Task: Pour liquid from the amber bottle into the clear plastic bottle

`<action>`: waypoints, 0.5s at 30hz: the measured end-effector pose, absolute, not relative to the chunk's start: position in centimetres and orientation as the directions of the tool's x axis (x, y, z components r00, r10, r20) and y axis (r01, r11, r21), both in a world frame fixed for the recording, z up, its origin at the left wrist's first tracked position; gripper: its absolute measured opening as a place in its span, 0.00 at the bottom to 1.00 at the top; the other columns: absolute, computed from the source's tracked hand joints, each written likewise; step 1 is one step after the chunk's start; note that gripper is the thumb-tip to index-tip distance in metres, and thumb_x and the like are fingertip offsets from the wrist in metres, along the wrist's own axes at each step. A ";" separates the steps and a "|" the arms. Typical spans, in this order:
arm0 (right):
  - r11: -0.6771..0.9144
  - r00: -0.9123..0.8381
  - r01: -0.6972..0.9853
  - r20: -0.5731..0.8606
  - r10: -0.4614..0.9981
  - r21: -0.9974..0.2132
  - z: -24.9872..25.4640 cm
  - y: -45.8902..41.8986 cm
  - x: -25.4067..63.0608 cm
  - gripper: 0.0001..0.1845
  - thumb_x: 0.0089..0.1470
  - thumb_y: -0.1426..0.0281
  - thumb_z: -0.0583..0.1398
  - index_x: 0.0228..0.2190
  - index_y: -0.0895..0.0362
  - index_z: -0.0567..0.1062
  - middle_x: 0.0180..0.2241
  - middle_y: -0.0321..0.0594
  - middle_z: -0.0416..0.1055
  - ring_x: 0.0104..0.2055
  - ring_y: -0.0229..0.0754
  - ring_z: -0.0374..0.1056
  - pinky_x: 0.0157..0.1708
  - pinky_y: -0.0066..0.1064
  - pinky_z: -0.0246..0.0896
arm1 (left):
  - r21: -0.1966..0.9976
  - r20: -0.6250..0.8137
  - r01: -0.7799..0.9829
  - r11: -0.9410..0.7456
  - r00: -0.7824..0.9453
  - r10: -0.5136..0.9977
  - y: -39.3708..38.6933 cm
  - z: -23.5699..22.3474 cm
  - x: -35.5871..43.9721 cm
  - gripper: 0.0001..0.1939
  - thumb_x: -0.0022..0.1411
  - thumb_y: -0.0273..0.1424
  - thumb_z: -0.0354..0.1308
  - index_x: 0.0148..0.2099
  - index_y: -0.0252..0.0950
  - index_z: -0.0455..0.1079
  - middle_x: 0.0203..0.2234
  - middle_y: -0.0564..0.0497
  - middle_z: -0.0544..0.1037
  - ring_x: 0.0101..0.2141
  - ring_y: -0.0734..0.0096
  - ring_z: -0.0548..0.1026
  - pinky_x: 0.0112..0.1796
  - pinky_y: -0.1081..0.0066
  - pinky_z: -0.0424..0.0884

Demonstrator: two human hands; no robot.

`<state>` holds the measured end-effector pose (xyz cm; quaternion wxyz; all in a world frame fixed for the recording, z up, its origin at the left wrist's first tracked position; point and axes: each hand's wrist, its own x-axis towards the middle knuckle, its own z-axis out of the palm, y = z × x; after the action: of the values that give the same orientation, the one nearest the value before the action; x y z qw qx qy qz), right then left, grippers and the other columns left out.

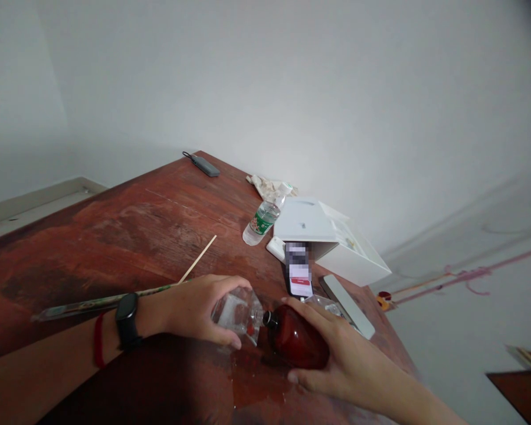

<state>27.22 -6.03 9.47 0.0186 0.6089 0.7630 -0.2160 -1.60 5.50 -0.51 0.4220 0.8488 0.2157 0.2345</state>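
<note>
My left hand [199, 310] is wrapped round a clear, thin plastic cup [234, 313], which lies tilted with its opening facing right. A small red spot shows inside it near the rim. Held in my right hand [331, 348] is a dark red, glossy bottle [298, 342], tipped on its side. Its black-ringed mouth [269, 320] points left and sits right at the cup's opening; whether the two touch I cannot tell. Below them a wet patch [259, 383] shines on the wooden table [128, 236].
A water bottle [265, 218] stands behind, beside a white box [303, 221] and a lit phone [298, 271]. To the right lies a flat silver bar [347, 304]. A thin stick [197, 258] and wrapped chopsticks [92, 304] lie leftward; a grey device [205, 165] is at the far corner.
</note>
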 end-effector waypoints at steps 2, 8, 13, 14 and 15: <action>0.171 -0.263 0.935 -0.285 0.922 -0.311 9.5 -6.0 27.2 0.53 0.49 0.63 0.75 0.73 0.56 0.66 0.69 0.59 0.73 0.68 0.67 0.74 0.68 0.61 0.70 | 0.820 0.214 0.171 -0.546 0.794 0.570 5.5 -0.5 -1.6 0.45 0.52 0.42 0.84 0.67 0.40 0.71 0.60 0.43 0.83 0.58 0.44 0.82 0.59 0.57 0.74; 0.162 -0.256 0.935 -0.286 0.923 -0.316 9.7 -6.1 27.1 0.52 0.51 0.60 0.75 0.72 0.56 0.67 0.68 0.60 0.75 0.67 0.69 0.75 0.68 0.63 0.69 | 0.823 0.210 0.163 -0.544 0.802 0.559 5.5 -0.4 -1.6 0.45 0.53 0.42 0.83 0.68 0.40 0.70 0.60 0.41 0.83 0.58 0.42 0.82 0.59 0.56 0.75; 0.165 -0.262 0.931 -0.281 0.923 -0.326 9.8 -5.9 26.9 0.52 0.50 0.63 0.74 0.72 0.55 0.67 0.69 0.58 0.74 0.67 0.69 0.75 0.67 0.61 0.70 | 0.820 0.218 0.165 -0.548 0.796 0.565 5.4 -0.5 -1.6 0.45 0.53 0.42 0.83 0.68 0.40 0.70 0.61 0.41 0.83 0.59 0.42 0.82 0.59 0.56 0.74; 0.165 -0.263 0.931 -0.281 0.923 -0.327 9.8 -5.9 26.9 0.51 0.50 0.63 0.74 0.72 0.55 0.67 0.68 0.58 0.75 0.67 0.68 0.75 0.67 0.61 0.71 | 0.820 0.217 0.166 -0.548 0.795 0.566 5.4 -0.5 -1.6 0.45 0.53 0.41 0.83 0.68 0.40 0.70 0.60 0.41 0.83 0.59 0.42 0.82 0.60 0.55 0.74; 0.166 -0.262 0.931 -0.280 0.924 -0.325 9.8 -5.9 26.9 0.51 0.50 0.63 0.74 0.72 0.55 0.67 0.68 0.58 0.75 0.66 0.68 0.76 0.67 0.61 0.71 | 0.821 0.216 0.167 -0.546 0.795 0.567 5.4 -0.5 -1.7 0.45 0.53 0.41 0.83 0.68 0.40 0.70 0.60 0.41 0.83 0.59 0.42 0.82 0.60 0.55 0.74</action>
<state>26.87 -5.92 9.81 0.0086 0.6074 0.7634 -0.2194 -1.65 5.42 -0.48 0.4242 0.8472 0.2164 0.2356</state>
